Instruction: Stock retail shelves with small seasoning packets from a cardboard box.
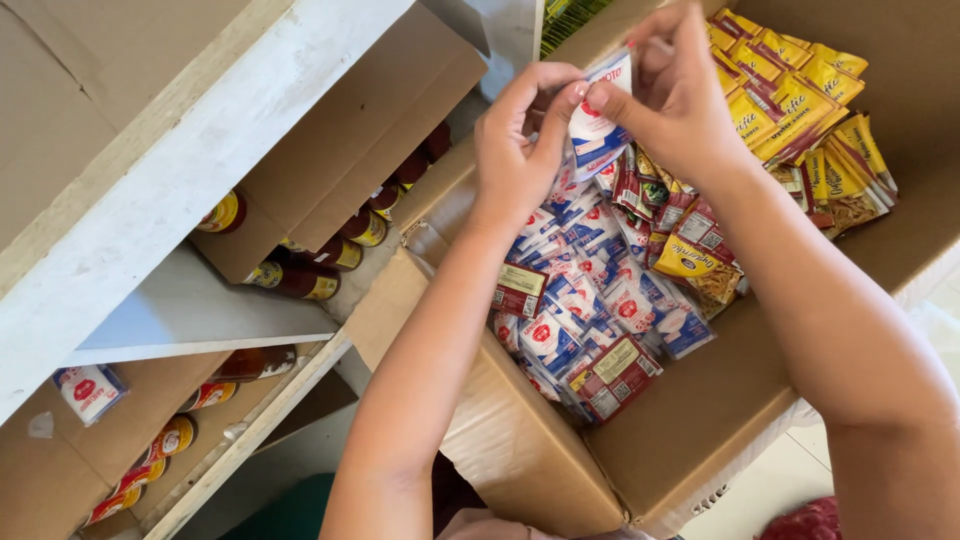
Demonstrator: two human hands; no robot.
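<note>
My left hand (520,140) and my right hand (675,95) both pinch one small white, blue and red sachet (593,132), held upright above a large open cardboard box (700,420). Below the hands, a heap of matching white and blue sachets (590,300) lies in the box, mixed with dark red packets (612,375). Yellow packets (800,110) are piled at the box's far right side.
A white wooden shelf unit (190,180) stands to the left. Its upper shelf holds a cardboard box (350,150) of dark bottles with yellow labels (300,280). The lower shelf holds more bottles (160,450) and a loose white sachet (88,390).
</note>
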